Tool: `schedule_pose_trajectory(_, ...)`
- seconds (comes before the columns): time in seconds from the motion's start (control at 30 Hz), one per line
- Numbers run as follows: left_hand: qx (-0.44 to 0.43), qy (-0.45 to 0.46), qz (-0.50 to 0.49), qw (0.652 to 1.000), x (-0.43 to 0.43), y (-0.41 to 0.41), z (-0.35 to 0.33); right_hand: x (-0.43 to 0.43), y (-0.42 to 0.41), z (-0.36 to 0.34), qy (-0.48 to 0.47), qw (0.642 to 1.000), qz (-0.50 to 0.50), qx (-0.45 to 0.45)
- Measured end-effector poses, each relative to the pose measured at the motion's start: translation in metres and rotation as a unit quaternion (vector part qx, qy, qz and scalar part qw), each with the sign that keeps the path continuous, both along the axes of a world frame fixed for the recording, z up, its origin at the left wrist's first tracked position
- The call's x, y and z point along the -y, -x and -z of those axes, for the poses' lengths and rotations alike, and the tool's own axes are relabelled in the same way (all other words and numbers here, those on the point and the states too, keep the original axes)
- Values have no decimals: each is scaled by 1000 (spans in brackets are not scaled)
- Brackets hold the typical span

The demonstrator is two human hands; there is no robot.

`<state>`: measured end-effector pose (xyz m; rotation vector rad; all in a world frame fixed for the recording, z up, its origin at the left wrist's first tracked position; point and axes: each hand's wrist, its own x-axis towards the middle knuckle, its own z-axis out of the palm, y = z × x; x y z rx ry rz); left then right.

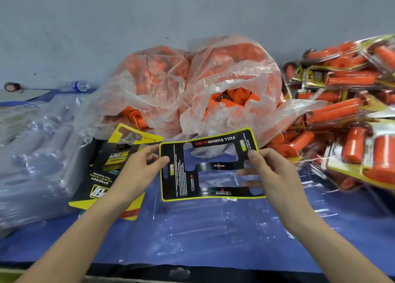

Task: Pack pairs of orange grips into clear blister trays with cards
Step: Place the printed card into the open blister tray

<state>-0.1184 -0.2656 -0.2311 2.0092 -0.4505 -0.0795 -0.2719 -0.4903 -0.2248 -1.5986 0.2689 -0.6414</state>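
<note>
Both hands, left hand [141,165] and right hand [271,171], pinch the black-yellow card [177,175] by its ends, level over the clear blister tray [203,225], likely for seating.

Fine print on the card [172,175] is unreadable; the packed pile [342,113] overruns the right edge.

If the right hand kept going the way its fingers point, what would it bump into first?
The right hand pinches the card. Going on past it, up and away, it would probably bump the clear bag of orange grips first, though how far back the bag sits is hard to tell.
</note>
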Motion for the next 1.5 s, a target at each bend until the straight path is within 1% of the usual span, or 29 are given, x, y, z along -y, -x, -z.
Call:
schedule_pose_trajectory(0.07, -7, 46, -19, 999, -5, 0, -3, 2, 1, 0, 20, 1000, -4, -13)
schedule_pose_trajectory(0.1, -8, 55, -30, 998, -8, 1, -4, 5, 1, 1, 63, 998, -4, -14)
schedule_pose_trajectory(0.13, 2, 50, -39, 998, -12, 2, -4, 8, 2, 3, 126, 992, 0, -12)
schedule_pose_trajectory(0.2, 28, 12, -57, 998, -21, 3, -5, 18, 3, 4, 269, 963, 22, -28)
schedule_pose_trajectory(0.23, 28, -4, -67, 997, -25, 4, -6, 24, 3, 4, 351, 934, 30, -60)
schedule_pose_trajectory(0.27, 22, -13, -79, 997, -31, 4, -6, 29, 1, 5, 445, 889, 34, -103)
schedule_pose_trajectory(0.3, 15, -22, -88, 996, -36, 3, -5, 34, 0, 8, 537, 828, 42, -155)
schedule_pose_trajectory(0.33, 2, -32, -91, 995, -39, 3, -4, 38, 0, 11, 600, 773, 45, -202)
schedule_pose_trajectory(0.37, -14, -40, -88, 995, -44, 3, -2, 39, -1, 14, 629, 739, 32, -239)
schedule_pose_trajectory(0.4, -23, -48, -78, 996, -48, 3, 0, 39, -1, 15, 636, 725, 16, -264)
schedule_pose_trajectory(0.43, -26, -60, -67, 996, -50, 4, 2, 39, 1, 15, 636, 723, 4, -269)
schedule_pose_trajectory(0.57, -57, -77, -28, 995, -57, 4, 6, 45, 9, -1, 655, 721, -12, -229)
schedule_pose_trajectory(0.6, -55, -87, -20, 995, -58, 4, 7, 49, 12, -7, 664, 713, -9, -225)
schedule_pose_trajectory(0.7, -47, -98, 10, 994, -54, 10, 12, 63, 17, -19, 699, 669, 6, -251)
schedule_pose_trajectory(0.77, -45, -91, 26, 995, -46, 17, 15, 72, 15, -20, 700, 658, 4, -278)
schedule_pose_trajectory(0.87, -36, -96, 60, 993, -35, 22, 20, 78, 6, -14, 683, 666, 0, -299)
schedule_pose_trajectory(1.0, -20, -115, 70, 991, -32, 25, 21, 80, 3, -8, 686, 672, 20, -278)
schedule_pose_trajectory(1.1, -51, -114, 81, 989, -37, 22, 13, 82, 6, -5, 676, 684, 26, -274)
schedule_pose_trajectory(1.17, -56, -113, 94, 988, -41, 23, 11, 82, 9, -3, 669, 689, 31, -276)
schedule_pose_trajectory(1.27, -18, -126, 112, 986, -43, 28, 13, 80, 11, 0, 667, 692, 36, -273)
schedule_pose_trajectory(1.33, 17, -98, 111, 989, -43, 28, 15, 79, 11, 2, 661, 698, 28, -275)
schedule_pose_trajectory(1.4, 39, -33, 83, 995, -46, 23, 14, 79, 10, 5, 656, 701, 19, -279)
schedule_pose_trajectory(1.43, 41, -8, 76, 996, -47, 22, 13, 78, 9, 6, 655, 701, 17, -280)
schedule_pose_trajectory(1.5, 20, 2, 92, 996, -48, 23, 12, 78, 9, 7, 654, 703, 18, -278)
